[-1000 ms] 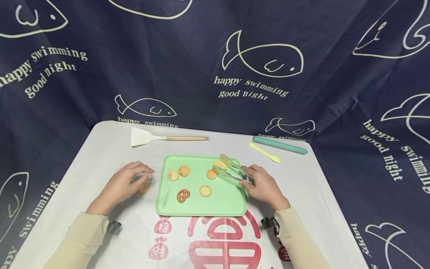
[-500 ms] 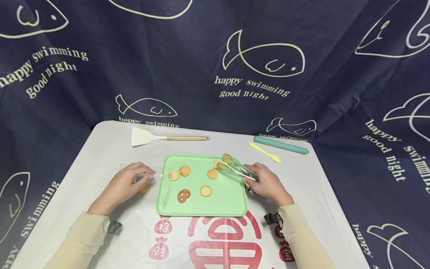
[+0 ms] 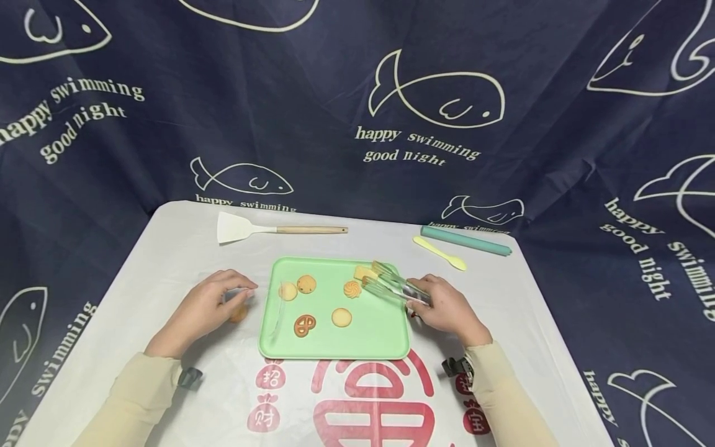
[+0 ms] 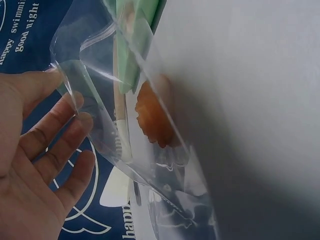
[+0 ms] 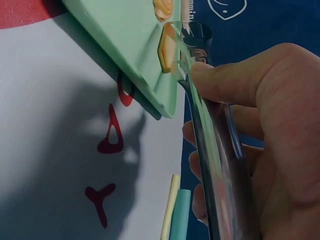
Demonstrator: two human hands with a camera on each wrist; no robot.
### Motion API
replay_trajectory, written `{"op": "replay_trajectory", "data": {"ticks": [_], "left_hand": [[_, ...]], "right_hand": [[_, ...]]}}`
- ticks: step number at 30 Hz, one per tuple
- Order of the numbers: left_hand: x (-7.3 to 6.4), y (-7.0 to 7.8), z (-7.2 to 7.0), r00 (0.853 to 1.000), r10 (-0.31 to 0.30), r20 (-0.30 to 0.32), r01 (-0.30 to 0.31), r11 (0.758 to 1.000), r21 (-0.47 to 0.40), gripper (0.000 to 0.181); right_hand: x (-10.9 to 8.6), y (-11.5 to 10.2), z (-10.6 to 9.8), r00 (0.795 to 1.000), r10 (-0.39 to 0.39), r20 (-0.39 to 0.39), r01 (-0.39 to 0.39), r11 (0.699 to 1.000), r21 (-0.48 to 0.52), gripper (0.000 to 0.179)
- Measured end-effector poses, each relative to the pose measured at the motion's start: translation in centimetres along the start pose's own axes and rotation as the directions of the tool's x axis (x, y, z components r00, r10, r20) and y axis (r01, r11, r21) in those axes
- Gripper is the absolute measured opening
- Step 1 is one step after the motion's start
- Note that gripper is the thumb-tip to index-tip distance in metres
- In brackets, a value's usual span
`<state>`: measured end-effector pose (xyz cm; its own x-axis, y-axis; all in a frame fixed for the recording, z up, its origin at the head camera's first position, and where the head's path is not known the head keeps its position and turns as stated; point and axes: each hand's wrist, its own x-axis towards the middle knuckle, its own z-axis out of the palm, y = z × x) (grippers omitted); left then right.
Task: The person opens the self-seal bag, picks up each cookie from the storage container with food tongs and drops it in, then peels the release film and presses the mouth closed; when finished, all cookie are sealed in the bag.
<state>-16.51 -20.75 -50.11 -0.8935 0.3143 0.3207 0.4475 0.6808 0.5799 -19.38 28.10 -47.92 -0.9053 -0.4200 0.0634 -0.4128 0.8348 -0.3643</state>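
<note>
My left hand pinches the edge of a clear plastic bag left of the green tray. Inside the bag lies an orange-brown cookie with a scalloped edge. My right hand grips clear-tipped tongs over the tray's right side. Their spread tips are right at a square cracker, beside a swirl cookie. Also on the tray are a pretzel cookie, a pale round cookie, and two round cookies at the left, partly behind the bag's clear edge.
A white spatula with a wooden handle lies behind the tray. At the back right are a yellow spoon and a teal rod. A white cloth with red print covers the table, and a dark blue curtain hangs behind.
My right hand has shifted slightly right with the tongs, whose tips have moved right from over the swirl cookie toward the square cracker's right end. The left hand and bag stay put.
</note>
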Motion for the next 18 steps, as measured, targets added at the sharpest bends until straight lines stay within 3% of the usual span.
{"op": "replay_trajectory", "data": {"ticks": [8, 18], "left_hand": [[-0.06, 0.05, -0.17, 1.000, 0.007, -0.004, -0.007, 1.000, -0.001, 0.009], [0.01, 0.18, -0.31, 1.000, 0.012, 0.001, -0.012, 1.000, 0.004, 0.009]], "right_hand": [[-0.59, -0.19, -0.48, 1.000, -0.003, -0.005, 0.003, 0.999, -0.033, 0.049], [0.05, 0.39, -0.06, 1.000, 0.021, -0.012, -0.021, 0.999, -0.032, 0.048]]}}
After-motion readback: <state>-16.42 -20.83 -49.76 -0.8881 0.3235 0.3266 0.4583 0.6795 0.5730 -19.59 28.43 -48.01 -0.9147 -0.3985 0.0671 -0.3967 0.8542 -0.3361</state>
